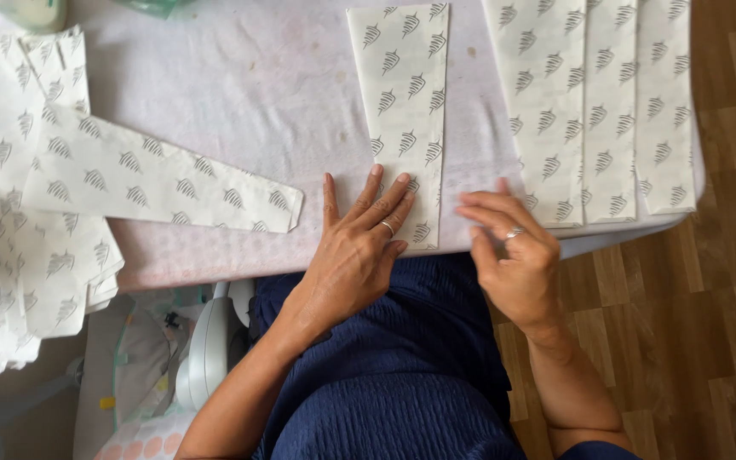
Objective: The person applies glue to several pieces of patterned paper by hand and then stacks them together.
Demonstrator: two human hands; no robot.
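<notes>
1. One big table point(240, 102) with a pale pinkish cloth fills most of the view, with wood-look floor point(726, 281) off to its right side.
2. Left edge has a messy pile of patterned paper sheets point(10, 255), white with little grey leaf prints, and one long folded strip point(155, 179) lies at an angle on top.
3. Far right, a neat row of folded strips point(606, 102) lies side by side, edges touching or overlapping.
4. Middle strip point(404, 111) lies alone near the table's front edge, between the pile and the row.
5. Left hand point(359, 247) lies flat, fingers spread, pressing down on the bottom end of that middle strip, so it's an open grip holding nothing.
6. Right hand point(513, 251) sits just beside the strip's right edge, fingers loosely curled, nothing held.
7. Both hands wear a ring.
</notes>
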